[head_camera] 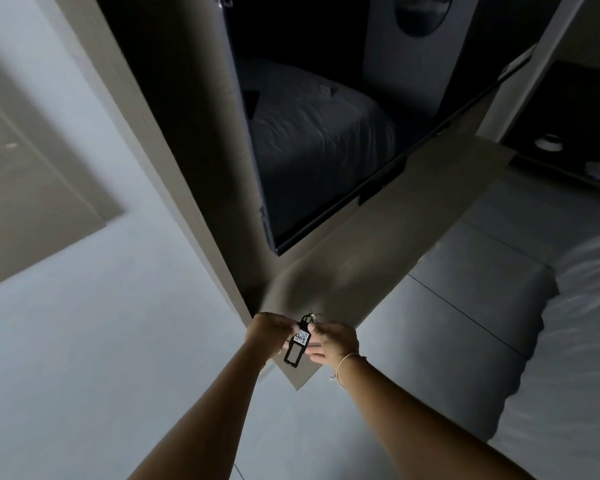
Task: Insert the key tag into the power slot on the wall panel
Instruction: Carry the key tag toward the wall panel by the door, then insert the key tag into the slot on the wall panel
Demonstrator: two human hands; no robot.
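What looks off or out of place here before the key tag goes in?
Nothing damaged or askew. Both hands, left hand and right hand, hold the key tag, but no wall panel or slot is in view.

**Both arms out, hands meeting at centre**

Both bare forearms reach forward from the lower edge and converge mid-frame. The left hand (269, 332) is curled, fingers bent inward toward the right, pinching the upper part of the key tag (298, 344). The right hand (333, 341) faces it, fingers loosely extended and partly spread, fingertips at the tag's edge; firm grip unclear. A thin bracelet (343, 363) circles the right wrist.
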